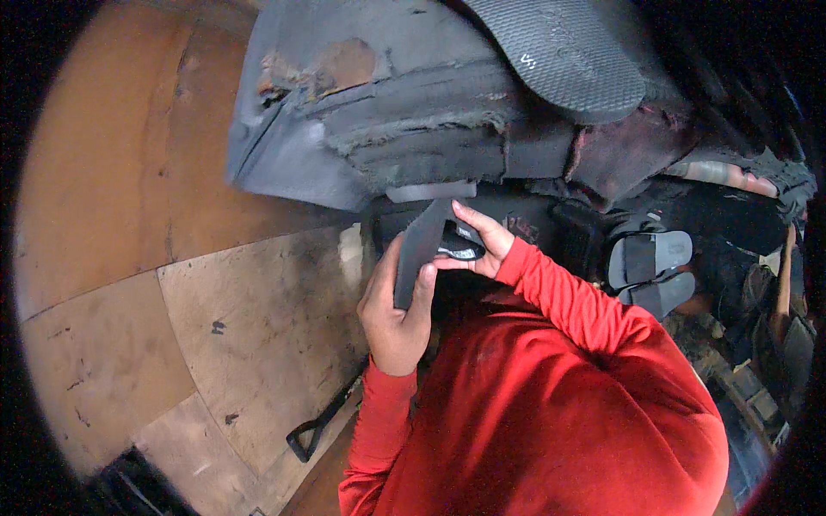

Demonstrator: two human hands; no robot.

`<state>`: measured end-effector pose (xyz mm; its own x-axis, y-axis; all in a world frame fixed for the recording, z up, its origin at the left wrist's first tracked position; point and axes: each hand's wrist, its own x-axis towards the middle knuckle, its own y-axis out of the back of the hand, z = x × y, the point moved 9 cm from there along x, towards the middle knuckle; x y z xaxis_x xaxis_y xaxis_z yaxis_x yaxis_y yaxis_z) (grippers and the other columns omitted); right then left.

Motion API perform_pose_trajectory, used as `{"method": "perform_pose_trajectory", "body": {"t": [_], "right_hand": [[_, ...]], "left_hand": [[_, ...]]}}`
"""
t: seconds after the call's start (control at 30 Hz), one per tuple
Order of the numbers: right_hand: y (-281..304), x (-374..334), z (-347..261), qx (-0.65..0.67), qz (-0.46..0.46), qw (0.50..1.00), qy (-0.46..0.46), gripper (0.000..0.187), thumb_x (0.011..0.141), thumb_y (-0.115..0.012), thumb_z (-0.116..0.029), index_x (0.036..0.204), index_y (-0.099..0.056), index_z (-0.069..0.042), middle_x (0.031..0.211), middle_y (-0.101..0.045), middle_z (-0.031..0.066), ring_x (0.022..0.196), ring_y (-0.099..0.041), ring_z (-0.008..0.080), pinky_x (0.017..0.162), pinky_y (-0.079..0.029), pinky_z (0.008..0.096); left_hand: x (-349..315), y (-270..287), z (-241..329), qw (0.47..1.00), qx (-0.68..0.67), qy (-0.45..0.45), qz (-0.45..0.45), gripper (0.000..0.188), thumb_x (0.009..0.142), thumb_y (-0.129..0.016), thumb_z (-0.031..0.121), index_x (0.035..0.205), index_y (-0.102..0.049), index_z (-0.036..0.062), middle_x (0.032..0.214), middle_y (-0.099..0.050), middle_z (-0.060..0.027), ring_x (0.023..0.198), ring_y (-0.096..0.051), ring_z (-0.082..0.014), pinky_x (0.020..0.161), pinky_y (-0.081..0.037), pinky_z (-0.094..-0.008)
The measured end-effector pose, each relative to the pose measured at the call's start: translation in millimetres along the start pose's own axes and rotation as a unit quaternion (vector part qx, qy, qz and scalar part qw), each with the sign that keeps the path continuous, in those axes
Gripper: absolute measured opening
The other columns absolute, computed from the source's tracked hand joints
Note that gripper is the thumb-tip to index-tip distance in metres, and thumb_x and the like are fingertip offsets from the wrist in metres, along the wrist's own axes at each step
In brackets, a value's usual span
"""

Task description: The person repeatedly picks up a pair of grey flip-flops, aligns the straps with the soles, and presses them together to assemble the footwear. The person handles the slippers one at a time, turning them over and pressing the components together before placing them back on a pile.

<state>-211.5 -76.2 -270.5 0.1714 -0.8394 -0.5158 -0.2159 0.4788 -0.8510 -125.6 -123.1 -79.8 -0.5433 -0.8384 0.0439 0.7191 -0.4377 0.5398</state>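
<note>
A dark grey slide sandal [420, 249] with a black strap is held on edge in front of my red sweatshirt. My left hand [397, 322] is closed around its lower end, the thumb on one face and the fingers on the other. Closer to the top, my right hand [490, 243] grips the strap side, with fingers by the strap opening. White labels show inside the strap. Just beyond the sandal is the worn, dark padded work surface [413, 120].
A black textured sole [576, 60] lies on the work surface at the far right. To my right sits a pair of grey slides [667, 252] with black straps, near a wooden handle [785, 275]. Brown boards [249, 318] cover the left side, with a black loop handle [305, 440] on them.
</note>
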Motion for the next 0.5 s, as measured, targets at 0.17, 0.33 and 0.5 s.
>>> {"method": "perform_pose_trajectory", "body": {"t": [0.17, 0.33, 0.5], "right_hand": [[50, 13, -14, 0.006, -0.007, 1.0, 0.001, 0.049, 0.091, -0.067, -0.048, 0.125, -0.059, -0.013, 0.12, -0.064, 0.0095, 0.111, -0.063, 0.0292, 0.093, -0.056, 0.0512], [83, -14, -24, -0.001, 0.09, 0.995, -0.037, 0.058, 0.088, -0.07, -0.049, 0.13, -0.056, -0.013, 0.126, -0.06, 0.0104, 0.116, -0.06, 0.0305, 0.091, -0.057, 0.0505], [41, -30, -23, -0.051, 0.069, 0.995, -0.055, 0.059, 0.088, -0.07, -0.049, 0.133, -0.053, -0.014, 0.131, -0.056, 0.0086, 0.119, -0.057, 0.03, 0.09, -0.058, 0.051]], "left_hand": [[19, -43, -30, 0.999, -0.008, 0.015, -0.047, 0.04, 0.095, -0.065, 0.018, 0.127, -0.058, -0.0042, 0.111, -0.068, -0.0221, 0.103, -0.069, -0.0291, 0.087, -0.051, -0.0361], [43, -87, -40, 0.989, 0.001, 0.084, -0.123, 0.037, 0.093, -0.066, 0.018, 0.122, -0.06, -0.0038, 0.1, -0.07, -0.0234, 0.094, -0.07, -0.0294, 0.083, -0.052, -0.0377], [26, -37, -23, 0.996, -0.037, 0.072, -0.046, 0.029, 0.094, -0.064, 0.01, 0.118, -0.062, -0.0048, 0.1, -0.071, -0.0132, 0.09, -0.065, -0.0157, 0.083, -0.051, -0.0312]]}}
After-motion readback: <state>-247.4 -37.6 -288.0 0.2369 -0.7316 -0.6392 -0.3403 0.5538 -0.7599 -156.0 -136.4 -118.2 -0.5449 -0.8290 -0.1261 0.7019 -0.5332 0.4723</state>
